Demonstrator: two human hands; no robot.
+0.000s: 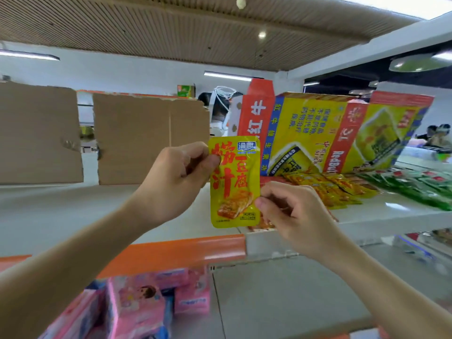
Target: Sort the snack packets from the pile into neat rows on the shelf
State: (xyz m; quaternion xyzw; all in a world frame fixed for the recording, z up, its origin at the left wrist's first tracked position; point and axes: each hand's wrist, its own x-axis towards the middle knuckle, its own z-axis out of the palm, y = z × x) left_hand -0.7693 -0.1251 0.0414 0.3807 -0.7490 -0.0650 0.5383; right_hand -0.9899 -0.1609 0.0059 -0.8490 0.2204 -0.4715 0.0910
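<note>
Above shelf | yellow pkt upright | L fingers pinch top-left, R fingers bottom-right

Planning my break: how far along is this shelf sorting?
Done: rows of yellow foil packets and green packets lie on the white shelf. In hand: left hand and right hand pinch a yellow red-lettered packet. Left: placing it; reddish packets behind it at the shelf edge look unsorted.
</note>
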